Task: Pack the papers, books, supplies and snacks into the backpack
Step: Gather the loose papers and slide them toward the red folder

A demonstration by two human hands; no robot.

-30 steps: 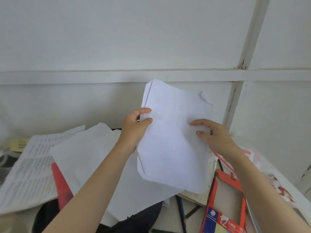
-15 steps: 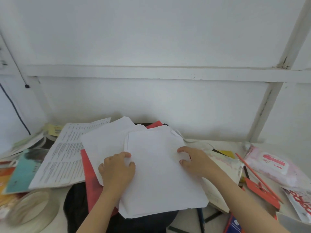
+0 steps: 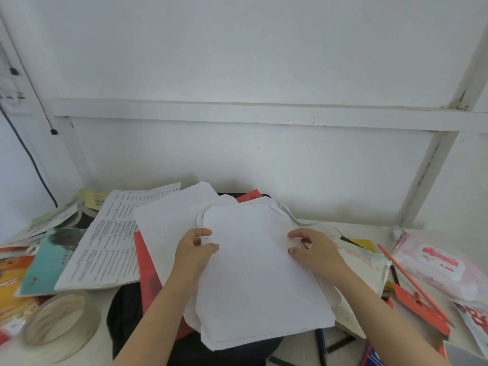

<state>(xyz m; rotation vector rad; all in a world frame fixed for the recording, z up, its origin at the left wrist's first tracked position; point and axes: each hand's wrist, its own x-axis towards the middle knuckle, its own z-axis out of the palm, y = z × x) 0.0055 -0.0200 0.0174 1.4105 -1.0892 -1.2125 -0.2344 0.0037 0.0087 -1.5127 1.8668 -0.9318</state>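
paper stack (image 3: 258, 273) lowered flat onto backpack (image 3: 126, 313), left hand (image 3: 194, 250), right hand (image 3: 314, 250) fingers pinching its edges

Two hands (image 3: 194, 249), perhaps four books (image 3: 50, 260)

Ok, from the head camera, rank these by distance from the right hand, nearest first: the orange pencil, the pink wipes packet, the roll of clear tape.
1. Orange pencil: just right of the right hand, lying diagonally on the table.
2. Pink wipes packet: further right, beyond the pencil.
3. Roll of clear tape: far across on the left, past the left hand and the paper stack.
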